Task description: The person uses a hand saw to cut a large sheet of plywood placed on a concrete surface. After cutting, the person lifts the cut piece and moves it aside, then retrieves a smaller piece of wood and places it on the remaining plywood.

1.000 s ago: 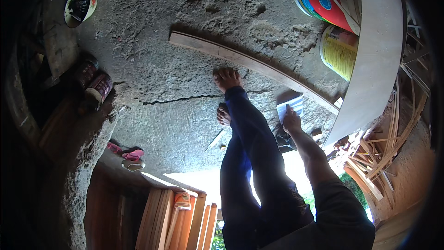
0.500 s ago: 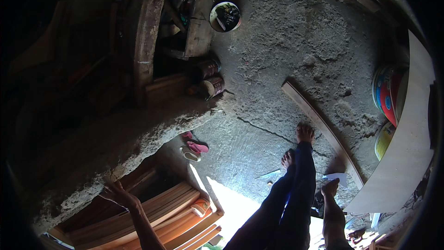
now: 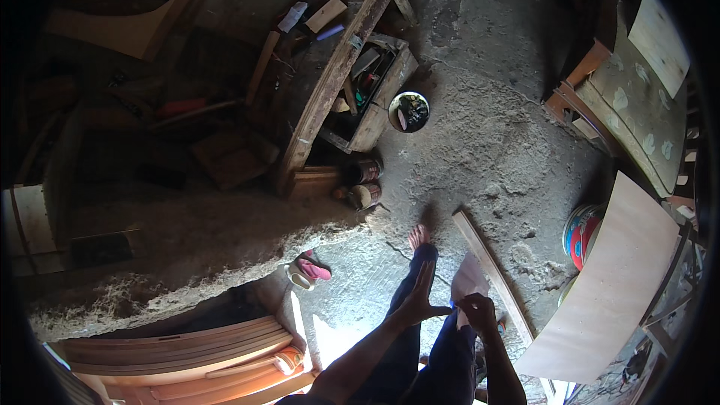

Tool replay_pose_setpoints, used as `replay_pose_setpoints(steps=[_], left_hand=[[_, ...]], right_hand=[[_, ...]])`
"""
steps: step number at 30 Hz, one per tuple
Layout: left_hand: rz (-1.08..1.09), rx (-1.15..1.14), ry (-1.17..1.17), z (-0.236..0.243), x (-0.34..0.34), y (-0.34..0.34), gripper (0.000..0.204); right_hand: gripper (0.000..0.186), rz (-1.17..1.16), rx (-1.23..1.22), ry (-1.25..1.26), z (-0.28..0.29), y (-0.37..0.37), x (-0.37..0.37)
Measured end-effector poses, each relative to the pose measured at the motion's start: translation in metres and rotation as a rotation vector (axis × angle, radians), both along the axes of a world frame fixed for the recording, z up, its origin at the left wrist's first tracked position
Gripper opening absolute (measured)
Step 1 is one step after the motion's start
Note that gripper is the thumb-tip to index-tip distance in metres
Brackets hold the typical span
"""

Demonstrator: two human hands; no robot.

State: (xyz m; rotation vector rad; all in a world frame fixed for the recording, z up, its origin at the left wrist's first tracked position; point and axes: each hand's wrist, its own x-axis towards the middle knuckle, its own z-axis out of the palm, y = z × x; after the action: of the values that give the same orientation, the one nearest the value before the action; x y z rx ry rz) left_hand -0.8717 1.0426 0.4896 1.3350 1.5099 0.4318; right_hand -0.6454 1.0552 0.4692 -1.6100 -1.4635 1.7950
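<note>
My left hand point(image 3: 418, 303) is in front of my legs, fingers stretched out together and thumb apart, with nothing in it. Just right of it, my right hand point(image 3: 478, 310) is closed on the lower end of a pale, thin sheet point(image 3: 469, 276) that looks like paper. The sheet points away from me over the floor. A long narrow wooden strip point(image 3: 491, 274) lies on the concrete to the right of both hands. One bare foot shows on the floor ahead of my left hand.
Stacked boards point(image 3: 180, 352) lie at the lower left below a rough ledge, with sandals point(image 3: 311, 270) nearby. A bucket of dark items point(image 3: 409, 112), two cans point(image 3: 366, 184) and a wooden bench point(image 3: 315, 116) stand ahead. A large pale panel point(image 3: 607, 292) leans at the right beside colourful tins.
My left hand has left the ledge and come to the middle. My right hand has moved forward and left, raising the pale sheet. The view has shifted, and my feet have moved.
</note>
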Motion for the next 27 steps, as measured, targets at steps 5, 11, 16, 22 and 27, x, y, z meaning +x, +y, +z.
replay_pose_setpoints(steps=[5,11,16,22,27], left_hand=[[0.201,-0.374,-0.726,0.009,-0.029,0.082,0.119],[0.647,-0.447,-0.811,-0.026,-0.067,0.127,0.117],[0.476,-0.305,-0.356,-0.053,-0.141,0.154,0.102],[0.356,-0.462,-0.219,-0.047,-0.224,0.217,0.035],[0.545,-0.351,-0.268,-0.059,-0.256,0.232,0.024]], right_hand=[[0.014,-0.13,0.108,0.457,0.021,0.093,-0.049],[0.017,-0.613,-0.394,0.723,0.0,0.152,-0.124],[0.017,-0.644,-0.264,0.373,-0.017,0.191,-0.19],[0.019,-0.594,-0.374,0.359,-0.032,0.243,-0.253],[0.047,-0.074,-0.137,0.173,-0.037,0.255,-0.293]])
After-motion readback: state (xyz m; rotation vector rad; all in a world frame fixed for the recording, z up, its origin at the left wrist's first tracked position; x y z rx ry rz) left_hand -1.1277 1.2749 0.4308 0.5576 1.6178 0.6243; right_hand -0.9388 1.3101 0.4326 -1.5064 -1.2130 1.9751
